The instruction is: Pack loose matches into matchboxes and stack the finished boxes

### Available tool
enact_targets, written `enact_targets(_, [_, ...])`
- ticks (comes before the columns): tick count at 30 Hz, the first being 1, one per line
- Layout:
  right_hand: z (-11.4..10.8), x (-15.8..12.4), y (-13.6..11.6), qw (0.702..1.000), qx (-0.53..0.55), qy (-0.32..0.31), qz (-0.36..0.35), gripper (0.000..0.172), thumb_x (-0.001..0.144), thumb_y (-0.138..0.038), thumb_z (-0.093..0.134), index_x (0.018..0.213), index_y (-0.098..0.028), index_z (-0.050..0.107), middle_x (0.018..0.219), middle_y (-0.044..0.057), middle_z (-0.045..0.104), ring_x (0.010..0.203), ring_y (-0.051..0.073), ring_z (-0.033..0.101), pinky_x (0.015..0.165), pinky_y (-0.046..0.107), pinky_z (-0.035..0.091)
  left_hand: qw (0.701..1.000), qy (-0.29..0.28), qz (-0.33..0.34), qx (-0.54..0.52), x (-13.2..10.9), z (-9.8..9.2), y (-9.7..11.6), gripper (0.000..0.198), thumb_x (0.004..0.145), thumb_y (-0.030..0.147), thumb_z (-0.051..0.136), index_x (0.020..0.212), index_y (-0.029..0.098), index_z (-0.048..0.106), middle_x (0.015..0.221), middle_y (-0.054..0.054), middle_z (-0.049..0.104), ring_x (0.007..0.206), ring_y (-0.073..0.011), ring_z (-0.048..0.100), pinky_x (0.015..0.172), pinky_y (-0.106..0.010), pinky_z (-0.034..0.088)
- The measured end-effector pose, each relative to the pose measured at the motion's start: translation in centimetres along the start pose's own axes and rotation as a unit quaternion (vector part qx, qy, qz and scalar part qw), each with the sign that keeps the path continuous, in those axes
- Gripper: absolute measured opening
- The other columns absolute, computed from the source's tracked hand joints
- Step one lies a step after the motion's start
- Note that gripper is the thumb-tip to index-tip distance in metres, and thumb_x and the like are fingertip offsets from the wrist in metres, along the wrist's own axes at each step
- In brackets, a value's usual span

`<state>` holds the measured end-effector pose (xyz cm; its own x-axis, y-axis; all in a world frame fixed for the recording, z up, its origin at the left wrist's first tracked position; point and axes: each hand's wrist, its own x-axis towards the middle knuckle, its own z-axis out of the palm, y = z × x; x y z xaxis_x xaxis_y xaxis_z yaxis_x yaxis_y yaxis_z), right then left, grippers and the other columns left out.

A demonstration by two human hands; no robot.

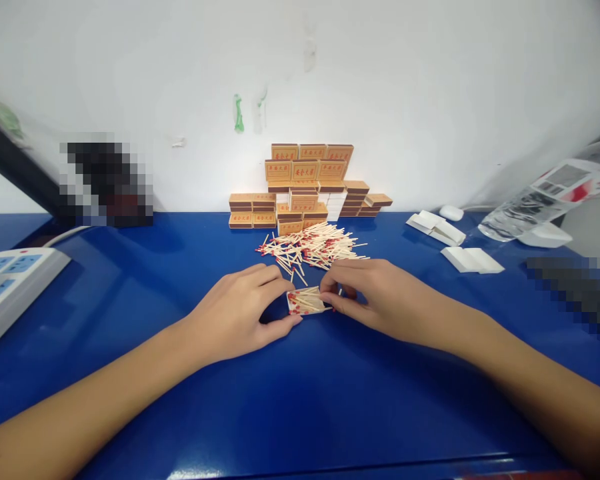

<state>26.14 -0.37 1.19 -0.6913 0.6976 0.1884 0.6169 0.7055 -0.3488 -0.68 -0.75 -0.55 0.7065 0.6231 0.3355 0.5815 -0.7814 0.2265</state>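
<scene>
A small white matchbox tray (307, 309) lies on the blue table with several red-tipped matches (305, 297) in it. My left hand (247, 310) grips the tray's left end, thumb on the near side and fingers on the far side. At the tray's right end, my right hand (367, 293) is closed in a pinch on matches, whose red tips show beside the fingers. Just beyond the tray is a loose heap of matches (325, 245), heads pointing various ways. Part of the tray's right end is hidden by my right fingers.
Stacked yellow-brown matchboxes (305, 171) stand against the white wall behind the heap. Flattened white card pieces (473, 260), a small white case (451, 213) and a clear plastic packet (525, 207) are at right. A power strip (25, 287) lies at left.
</scene>
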Motion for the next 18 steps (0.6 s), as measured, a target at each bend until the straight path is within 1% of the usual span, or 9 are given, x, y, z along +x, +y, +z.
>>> enact_targets(4, [-0.2, -0.1, 0.0, 1.000, -0.023, 0.000, -0.010, 0.012, 0.104, -0.020, 0.058, 0.098, -0.019, 0.068, 0.095, 0.005, 0.073, 0.079, 0.018, 0.065, 0.071, 0.031, 0.045, 1.000, 0.000, 0.003, 0.003, 0.0, 0.0, 0.1, 0.026, 0.099, 0.038, 0.070, 0.113, 0.016, 0.071, 0.100, -0.006, 0.072, 0.094, -0.0238, 0.070, 0.079, -0.037, 0.057])
enact_targets(7, [-0.3, -0.2, 0.0, 0.999, -0.044, -0.012, -0.026, 0.015, 0.106, -0.021, 0.055, 0.100, -0.018, 0.068, 0.096, 0.006, 0.071, 0.079, 0.018, 0.064, 0.072, 0.031, 0.045, 1.000, -0.002, 0.002, 0.007, 0.0, 0.1, 0.0, 0.027, 0.099, 0.038, 0.069, 0.114, 0.016, 0.072, 0.101, -0.006, 0.073, 0.094, -0.0241, 0.071, 0.081, -0.038, 0.058])
enact_targets(11, [-0.3, -0.2, 0.0, 0.997, -0.070, -0.006, -0.031, 0.015, 0.105, -0.021, 0.055, 0.099, -0.018, 0.068, 0.095, 0.007, 0.070, 0.076, 0.018, 0.063, 0.070, 0.031, 0.044, 1.000, -0.002, 0.003, 0.009, 0.0, 0.1, 0.0, 0.029, 0.099, 0.039, 0.069, 0.115, 0.016, 0.072, 0.102, -0.007, 0.073, 0.096, -0.0245, 0.071, 0.083, -0.038, 0.058])
enact_targets(15, [0.0, 0.1, -1.1, 0.998, -0.045, 0.028, -0.038, 0.016, 0.106, -0.023, 0.055, 0.102, -0.019, 0.069, 0.096, 0.006, 0.069, 0.077, 0.017, 0.063, 0.070, 0.031, 0.045, 1.000, -0.001, 0.002, 0.004, 0.1, 0.1, 0.1, 0.026, 0.099, 0.039, 0.068, 0.113, 0.017, 0.072, 0.101, -0.007, 0.073, 0.094, -0.0239, 0.070, 0.081, -0.038, 0.057])
enact_targets(18, [0.6, 0.4, -2.4, 0.998, -0.008, 0.022, -0.060, 0.017, 0.107, -0.025, 0.055, 0.107, -0.019, 0.071, 0.100, 0.007, 0.066, 0.081, 0.017, 0.063, 0.072, 0.030, 0.047, 1.000, -0.005, 0.004, 0.006, 0.1, 0.1, 0.1, 0.020, 0.097, 0.035, 0.068, 0.108, 0.018, 0.071, 0.097, -0.005, 0.072, 0.090, -0.0229, 0.069, 0.078, -0.036, 0.056])
